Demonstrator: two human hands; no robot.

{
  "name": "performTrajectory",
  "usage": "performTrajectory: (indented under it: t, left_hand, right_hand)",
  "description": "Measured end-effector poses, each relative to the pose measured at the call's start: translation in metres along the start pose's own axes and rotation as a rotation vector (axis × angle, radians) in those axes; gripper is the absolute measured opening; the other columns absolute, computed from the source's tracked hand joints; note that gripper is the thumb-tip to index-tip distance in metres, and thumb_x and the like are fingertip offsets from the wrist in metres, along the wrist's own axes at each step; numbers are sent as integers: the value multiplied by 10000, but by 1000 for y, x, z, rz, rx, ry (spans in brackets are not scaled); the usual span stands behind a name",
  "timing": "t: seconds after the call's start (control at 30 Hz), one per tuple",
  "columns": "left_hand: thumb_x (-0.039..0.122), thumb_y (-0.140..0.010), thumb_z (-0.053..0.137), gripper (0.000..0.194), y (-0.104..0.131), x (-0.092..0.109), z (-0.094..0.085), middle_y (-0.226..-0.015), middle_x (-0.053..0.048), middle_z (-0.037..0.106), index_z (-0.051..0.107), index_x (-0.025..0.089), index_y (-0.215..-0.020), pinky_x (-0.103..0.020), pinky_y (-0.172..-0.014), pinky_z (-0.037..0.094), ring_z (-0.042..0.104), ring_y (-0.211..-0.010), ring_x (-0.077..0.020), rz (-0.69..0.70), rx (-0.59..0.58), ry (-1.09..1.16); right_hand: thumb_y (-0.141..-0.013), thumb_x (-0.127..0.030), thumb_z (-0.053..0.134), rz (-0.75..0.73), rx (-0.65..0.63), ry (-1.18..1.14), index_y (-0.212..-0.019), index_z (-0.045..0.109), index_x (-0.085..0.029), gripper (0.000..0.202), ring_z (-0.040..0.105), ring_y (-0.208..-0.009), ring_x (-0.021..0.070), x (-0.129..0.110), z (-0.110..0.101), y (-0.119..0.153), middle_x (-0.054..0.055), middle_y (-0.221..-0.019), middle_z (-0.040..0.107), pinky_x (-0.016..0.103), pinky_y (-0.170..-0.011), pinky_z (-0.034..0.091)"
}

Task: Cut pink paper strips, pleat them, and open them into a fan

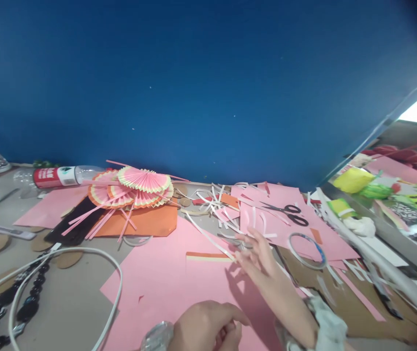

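Observation:
Over a large sheet of pink paper, my right hand is raised with its fingers partly spread. Its thumb and a fingertip meet the end of a long thin white strip, which trails up and to the left. My left hand, with a clear band at the wrist, is curled low at the front of the sheet; whatever its fingers might hold is hidden. Between the hands and the paper fans lies a narrow orange and cream strip on the pink sheet. Pink and cream pleated paper fans rest on orange paper.
Black-handled scissors and a tape roll lie on pink paper to the right. White scraps are strewn behind. A bottle, a white cable and black beads lie left. A blue partition stands behind.

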State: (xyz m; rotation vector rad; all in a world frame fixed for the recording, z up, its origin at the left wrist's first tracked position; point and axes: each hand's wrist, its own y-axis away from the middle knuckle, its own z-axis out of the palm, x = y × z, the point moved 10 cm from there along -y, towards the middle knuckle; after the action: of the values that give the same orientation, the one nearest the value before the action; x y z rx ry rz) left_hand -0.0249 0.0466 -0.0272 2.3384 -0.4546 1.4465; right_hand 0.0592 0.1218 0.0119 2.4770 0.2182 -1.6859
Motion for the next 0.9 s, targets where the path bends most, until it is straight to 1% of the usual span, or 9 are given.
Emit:
performTrajectory:
  t: [0.07,0.17,0.23,0.3,0.47,0.57,0.63,0.73,0.9]
  left_hand:
    - [120,-726,457,333,0,1,2,-762,-67,666,662,145,-987,-191,-610,459,558,-601,-125,-4,-19,-11]
    - [133,-743,448,289,0,-3,1,-675,-33,629,668,160,-928,-174,-554,438,528,-555,-111,-64,-2,-27]
    - [150,-772,433,259,0,-8,1,-612,-15,587,660,149,-897,-166,-510,419,500,-521,-102,-106,21,-17]
    - [166,-803,427,248,0,-8,3,-618,-18,581,646,126,-913,-168,-507,425,503,-522,-99,-63,21,21]
    - [280,-819,538,158,4,5,19,-754,-17,636,660,182,-802,-213,-634,484,581,-656,-131,253,-67,39]
    - [303,-883,467,194,8,10,24,-1098,-54,575,596,222,-1003,-320,-789,485,572,-894,-165,381,-52,23]
    - [296,-897,447,235,13,12,22,-1186,-78,517,539,218,-1099,-370,-812,480,552,-958,-173,438,-14,12]
    - [285,-891,455,197,22,19,11,-1084,-81,578,577,214,-1028,-354,-785,482,566,-900,-171,509,49,-6]
    - [215,-889,371,269,34,36,-20,-610,-49,586,533,189,-676,-314,-705,420,524,-660,-155,573,256,-66]
  right_hand:
    - [-859,-301,448,-199,33,361,-1288,290,-243,461,583,-947,196,-8,-6,12,110,-1254,473,398,-808,511]
    - [-870,-224,419,-514,-278,779,-1232,450,-270,366,453,-1176,219,-10,27,38,40,-1277,506,432,-980,385]
    - [-880,-270,416,-646,-472,939,-1272,437,-263,392,412,-1219,229,-3,45,54,21,-1318,480,438,-1005,358]
    - [-879,-300,419,-711,-539,1038,-1322,383,-240,449,383,-1240,248,3,51,60,25,-1362,426,449,-1003,352]
    - [-876,-221,427,-786,-396,1099,-1355,319,-284,496,341,-1266,231,-4,54,56,6,-1395,378,437,-1004,326]
    - [-898,-297,410,-748,-255,1114,-1326,369,-281,431,410,-1207,244,-9,56,51,34,-1361,428,462,-975,340]
    - [-902,-315,394,-690,-212,1114,-1314,396,-235,420,422,-1193,248,-8,59,48,54,-1338,456,462,-982,333]
    - [-911,-286,377,-692,-263,1094,-1296,425,-216,394,413,-1204,220,-9,63,46,40,-1316,482,418,-1002,325]
    - [-921,-260,360,-962,-431,1109,-1302,388,-333,389,300,-1283,197,-21,62,59,-62,-1385,388,419,-1042,246]
